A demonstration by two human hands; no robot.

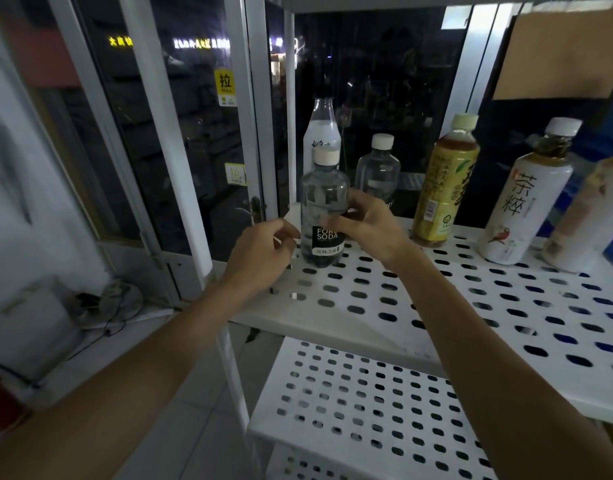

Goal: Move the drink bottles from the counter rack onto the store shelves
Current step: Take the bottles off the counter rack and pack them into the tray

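A clear soda bottle (323, 202) with a white cap and a black label stands upright near the left end of the white perforated shelf (471, 299). My right hand (367, 226) holds its right side, fingers curled around the body. My left hand (263, 251) is just left of the bottle's base, fingers loosely curled, fingertips at the label. Behind stand a tall white-labelled bottle (322, 133) and a second clear soda bottle (378, 168). To the right are a yellow tea bottle (443, 181) and a white tea bottle (523, 199).
Another pale bottle (589, 216) is cut off at the right edge. A lower perforated shelf (367, 403) lies beneath. A white upright post (290, 109) rises behind the bottles. A glass door (194, 133) stands to the left, with cables (104, 306) on the floor.
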